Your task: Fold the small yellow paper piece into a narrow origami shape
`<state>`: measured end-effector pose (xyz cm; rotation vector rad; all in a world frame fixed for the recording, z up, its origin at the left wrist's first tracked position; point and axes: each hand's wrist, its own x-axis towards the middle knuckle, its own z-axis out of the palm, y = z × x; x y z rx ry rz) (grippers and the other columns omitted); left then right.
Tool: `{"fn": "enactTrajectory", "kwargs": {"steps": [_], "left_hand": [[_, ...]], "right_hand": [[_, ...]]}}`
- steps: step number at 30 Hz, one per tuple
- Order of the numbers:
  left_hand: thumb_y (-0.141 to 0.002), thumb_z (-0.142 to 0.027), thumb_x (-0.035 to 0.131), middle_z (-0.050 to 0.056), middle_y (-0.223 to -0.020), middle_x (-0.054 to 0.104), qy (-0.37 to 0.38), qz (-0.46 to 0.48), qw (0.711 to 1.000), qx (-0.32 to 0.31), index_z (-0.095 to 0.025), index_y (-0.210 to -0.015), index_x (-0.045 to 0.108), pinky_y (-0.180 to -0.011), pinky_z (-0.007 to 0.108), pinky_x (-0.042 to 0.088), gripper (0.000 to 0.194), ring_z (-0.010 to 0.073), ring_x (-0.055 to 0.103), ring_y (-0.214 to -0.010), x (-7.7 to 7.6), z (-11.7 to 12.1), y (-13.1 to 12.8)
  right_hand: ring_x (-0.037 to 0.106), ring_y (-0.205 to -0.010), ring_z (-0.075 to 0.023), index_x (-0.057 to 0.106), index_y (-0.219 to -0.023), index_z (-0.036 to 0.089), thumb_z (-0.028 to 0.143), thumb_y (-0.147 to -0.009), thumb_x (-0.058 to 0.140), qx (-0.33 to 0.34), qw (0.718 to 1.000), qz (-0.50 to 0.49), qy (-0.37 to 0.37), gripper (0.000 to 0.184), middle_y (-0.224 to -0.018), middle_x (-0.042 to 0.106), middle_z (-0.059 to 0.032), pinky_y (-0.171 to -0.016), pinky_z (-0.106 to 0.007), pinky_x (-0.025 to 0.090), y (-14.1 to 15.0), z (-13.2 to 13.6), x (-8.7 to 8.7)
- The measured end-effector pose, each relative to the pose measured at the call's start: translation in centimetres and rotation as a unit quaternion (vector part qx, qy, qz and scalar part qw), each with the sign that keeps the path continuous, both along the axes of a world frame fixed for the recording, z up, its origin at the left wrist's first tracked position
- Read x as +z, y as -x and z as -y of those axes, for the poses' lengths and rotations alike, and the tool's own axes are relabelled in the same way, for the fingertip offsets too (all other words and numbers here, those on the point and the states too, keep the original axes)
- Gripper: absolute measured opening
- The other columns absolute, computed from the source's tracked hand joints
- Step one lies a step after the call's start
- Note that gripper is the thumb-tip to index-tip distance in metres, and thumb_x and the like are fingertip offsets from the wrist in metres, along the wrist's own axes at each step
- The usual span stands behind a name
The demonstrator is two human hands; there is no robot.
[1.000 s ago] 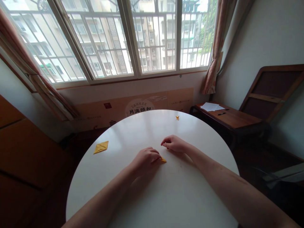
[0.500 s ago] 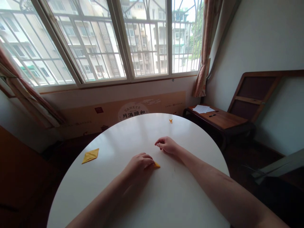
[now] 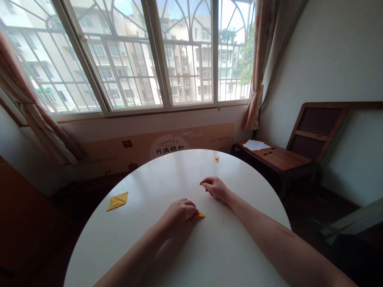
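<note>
My left hand (image 3: 182, 210) rests low over the white round table, its fingers closed on a small piece of folded yellow paper (image 3: 201, 215). Only the paper's pointed end shows past the fingertips; the hand covers the rest. Ahead and to the right, my right hand (image 3: 216, 188) is held just above or against the tabletop, with fingers curled in and nothing visible in them. I cannot tell whether it touches the table. A larger yellow folded paper (image 3: 117, 201), diamond-shaped, lies flat on the left side. Near the far edge stands a tiny yellow folded paper figure (image 3: 217, 159).
The round white table (image 3: 143, 179) fills the middle. Behind it, a printed cardboard panel (image 3: 191, 137) stands under a barred window. At the right, a low wooden table (image 3: 283, 158) bears white papers (image 3: 255, 145) and a small dark object (image 3: 267, 153). Curtains hang on both sides.
My view has tilted up a little, so the scene sits lower in the picture. Both hands keep nearly the same places on the table, and the left still holds the folded paper.
</note>
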<state>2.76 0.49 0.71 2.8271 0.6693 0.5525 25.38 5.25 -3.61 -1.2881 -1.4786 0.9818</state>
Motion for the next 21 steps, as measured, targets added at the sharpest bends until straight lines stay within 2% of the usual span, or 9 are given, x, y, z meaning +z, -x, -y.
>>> {"fn": "enactTrajectory", "kwargs": {"steps": [5, 9, 13, 18, 21], "left_hand": [[-0.096, -0.035, 0.054, 0.005, -0.08, 0.072, -0.005, -0.007, 1.0, 0.0, -0.022, -0.079, 0.075, -0.071, 0.024, 0.05, 0.03, 0.0173, 0.065, -0.078, 0.3, 0.2, 0.0], [-0.095, -0.031, 0.055, 0.004, -0.083, 0.074, -0.008, -0.011, 1.0, 0.011, -0.023, -0.081, 0.074, -0.07, 0.024, 0.049, 0.026, 0.0172, 0.065, -0.078, 0.3, -0.4, 0.2], [-0.094, -0.03, 0.056, 0.003, -0.084, 0.075, -0.013, -0.004, 0.999, 0.038, -0.023, -0.08, 0.075, -0.071, 0.025, 0.049, 0.024, 0.0185, 0.065, -0.079, -0.1, -1.4, 0.8], [-0.092, -0.03, 0.059, 0.004, -0.084, 0.075, -0.016, 0.01, 0.996, 0.086, -0.021, -0.077, 0.076, -0.072, 0.027, 0.05, 0.024, 0.0199, 0.066, -0.079, -1.3, -2.8, 1.4], [-0.091, -0.028, 0.06, 0.004, -0.085, 0.074, -0.017, 0.015, 0.994, 0.102, -0.021, -0.076, 0.075, -0.073, 0.027, 0.05, 0.022, 0.0193, 0.066, -0.079, -1.6, -3.1, 1.5]], "right_hand": [[0.056, -0.057, -0.011, 0.07, -0.095, 0.012, 0.023, -0.092, 0.058, -0.026, 0.999, 0.022, -0.01, 0.016, -0.064, 0.06, 0.0017, -0.054, -0.022, 0.046, 0.1, -0.3, -0.2], [0.066, -0.08, -0.0166, 0.065, -0.106, 0.013, 0.033, -0.097, 0.06, -0.013, 0.997, 0.072, 0.032, 0.022, -0.096, 0.067, -0.0044, -0.072, -0.033, 0.056, 0.5, -0.4, 0.0], [0.065, -0.098, -0.0226, 0.062, -0.118, 0.015, 0.033, -0.096, 0.062, 0.012, 0.985, 0.132, 0.113, 0.028, -0.117, 0.064, -0.0082, -0.083, -0.041, 0.057, 1.1, -1.0, 0.7], [0.065, -0.1, -0.023, 0.06, -0.123, 0.015, 0.033, -0.097, 0.061, 0.053, 0.957, 0.187, 0.214, 0.031, -0.121, 0.062, -0.0093, -0.084, -0.042, 0.057, 1.5, -2.5, 2.2], [0.065, -0.099, -0.0224, 0.059, -0.123, 0.016, 0.033, -0.097, 0.061, 0.069, 0.943, 0.215, 0.243, 0.031, -0.12, 0.062, -0.0093, -0.084, -0.042, 0.057, 1.9, -3.5, 2.9]]}}
